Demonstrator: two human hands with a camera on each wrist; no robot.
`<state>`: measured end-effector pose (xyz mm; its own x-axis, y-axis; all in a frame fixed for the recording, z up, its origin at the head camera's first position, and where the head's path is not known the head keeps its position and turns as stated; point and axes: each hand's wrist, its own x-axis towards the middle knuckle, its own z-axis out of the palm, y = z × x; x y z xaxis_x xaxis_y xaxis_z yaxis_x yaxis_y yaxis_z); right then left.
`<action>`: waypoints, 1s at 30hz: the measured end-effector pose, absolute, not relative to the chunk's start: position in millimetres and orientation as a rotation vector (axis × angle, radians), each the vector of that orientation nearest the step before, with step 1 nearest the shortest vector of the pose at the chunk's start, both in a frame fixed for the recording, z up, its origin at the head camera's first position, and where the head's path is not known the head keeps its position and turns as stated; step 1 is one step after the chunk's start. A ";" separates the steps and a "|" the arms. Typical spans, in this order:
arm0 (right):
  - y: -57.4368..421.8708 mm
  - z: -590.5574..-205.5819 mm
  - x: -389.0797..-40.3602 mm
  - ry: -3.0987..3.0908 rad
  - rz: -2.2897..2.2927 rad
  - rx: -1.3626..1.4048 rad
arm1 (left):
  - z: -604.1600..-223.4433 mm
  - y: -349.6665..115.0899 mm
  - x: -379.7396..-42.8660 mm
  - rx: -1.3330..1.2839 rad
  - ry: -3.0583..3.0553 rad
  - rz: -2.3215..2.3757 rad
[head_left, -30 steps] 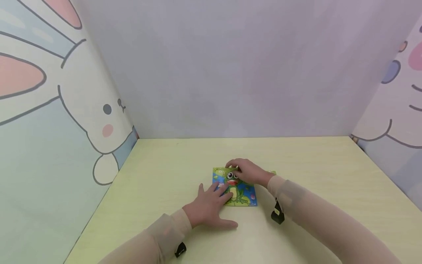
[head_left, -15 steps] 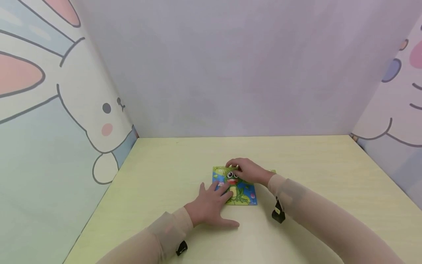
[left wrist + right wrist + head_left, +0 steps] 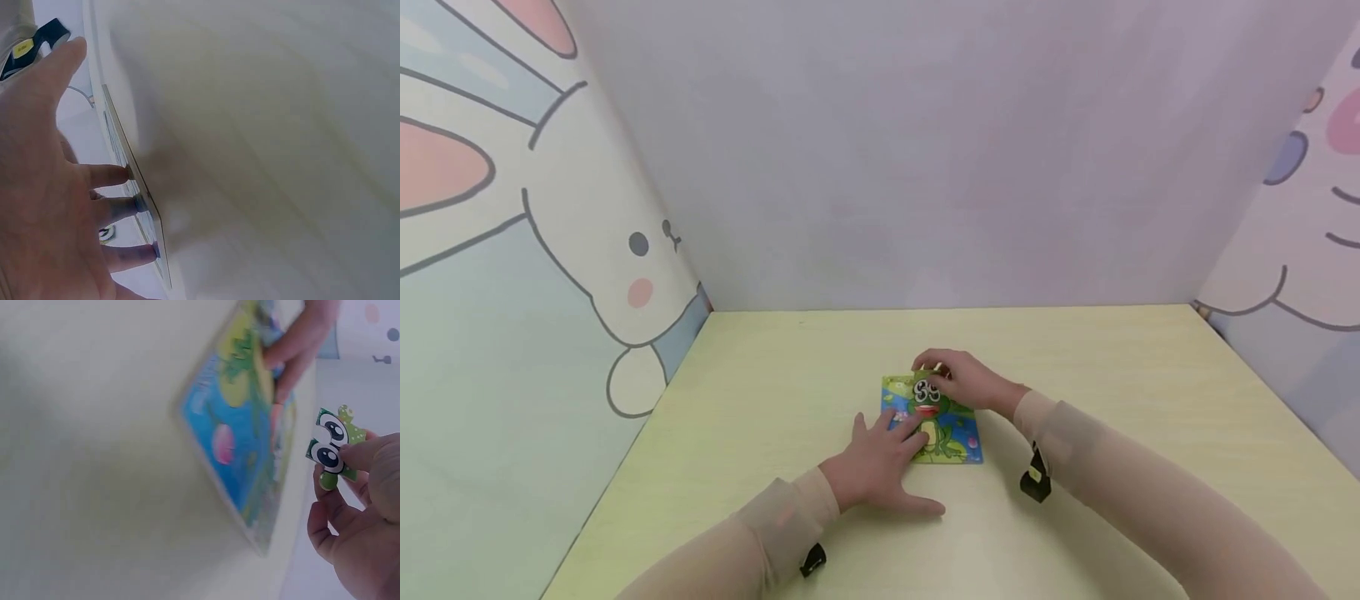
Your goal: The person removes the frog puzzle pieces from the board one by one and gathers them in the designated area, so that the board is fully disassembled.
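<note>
Right hand [image 3: 970, 379] is pinching a small puzzle piece [image 3: 334, 440] between thumb and fingers; two big cartoon eyes are showing on its face. In the right wrist view the piece is hanging clear of the frog puzzle [image 3: 962, 435], and from the head it is appearing over the puzzle's far part. Left hand [image 3: 880, 467] is keeping its fingers apart, their tips touching the puzzle's left side, while its thumb is pointing out over the desk [image 3: 1150, 417]. The puzzle is lying on the desk, showing blue and green.
</note>
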<state>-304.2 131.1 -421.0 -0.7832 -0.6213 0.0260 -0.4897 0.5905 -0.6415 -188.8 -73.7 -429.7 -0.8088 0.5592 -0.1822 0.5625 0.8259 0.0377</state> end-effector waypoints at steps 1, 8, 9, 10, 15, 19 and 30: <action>131.5 -417.5 -306.2 2.611 -0.983 -0.909 | -429.5 -73.7 -188.9 0.871 2.822 -0.025; 164.1 -404.2 -317.6 2.628 -0.944 -0.812 | -431.0 -73.3 -188.6 0.861 2.814 -0.042; 173.6 -404.5 -318.9 2.633 -0.931 -0.799 | -431.5 -73.2 -188.5 0.861 2.813 -0.042; 183.4 -405.0 -320.2 2.639 -0.916 -0.787 | -432.2 -73.2 -188.4 0.862 2.812 -0.044; 233.7 -407.2 -322.1 2.673 -0.813 -0.721 | -433.5 -73.4 -186.7 0.860 2.813 -0.041; 268.3 -409.3 -318.9 2.683 -0.746 -0.689 | -433.4 -73.4 -185.4 0.860 2.805 -0.037; 310.8 -412.7 -313.6 2.694 -0.644 -0.659 | -430.4 -74.1 -186.5 0.863 2.800 -0.012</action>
<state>-313.6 310.8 -412.7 -0.8520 -0.4944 -0.1723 -0.3630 0.7948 -0.4863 -186.5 -74.1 -430.4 -0.8061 0.5557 -0.2036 0.5574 0.8284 0.0544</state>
